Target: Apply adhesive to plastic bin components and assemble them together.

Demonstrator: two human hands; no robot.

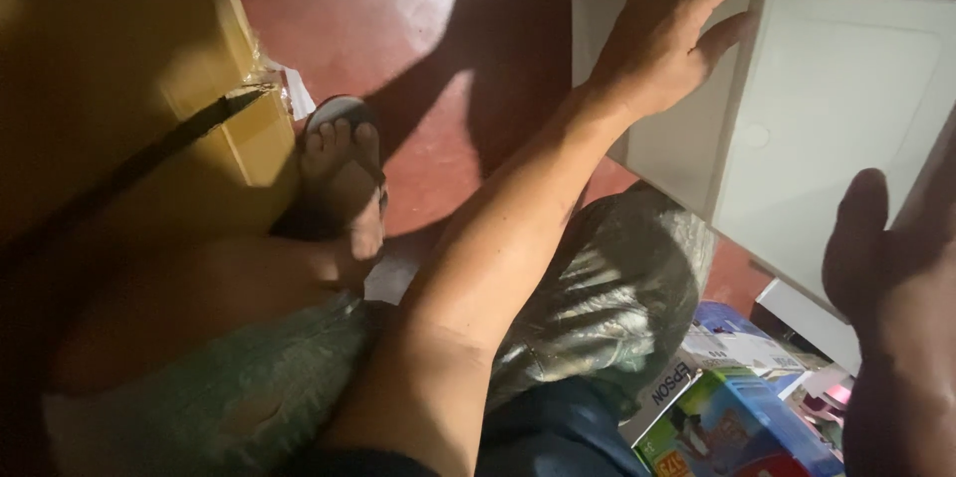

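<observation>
**Two hands at a white panel, seated over a red floor**

Head view. Flat white rectangular panel (pixel 836 128), glossy, with a faint rounded inset outline and a small round mark, lies at 2 o'clock, tilted, overlapping a second white sheet (pixel 597 19) beneath it. Left hand (pixel 677 29) reaches out to 1 o'clock, arm fully extended across the frame, fingers spread and flat, palm down, pressing near the panel's upper left corner; splayed, not closed on anything. Likely placed so to steady the panel on the sheet.

Right hand (pixel 896 288) at 4 o'clock, very close to the lens, dark and blurred; thumb raised against the panel's lower right edge. Cannot tell whether it grips.

Surroundings: brown cardboard box (pixel 119 69) at 10 o'clock, a sandalled foot (pixel 344 168) beside it. Crumpled clear plastic wrap (pixel 607 288) over the knee, centre. Colourful printed cartons (pixel 737 417) at 5 o'clock.
</observation>
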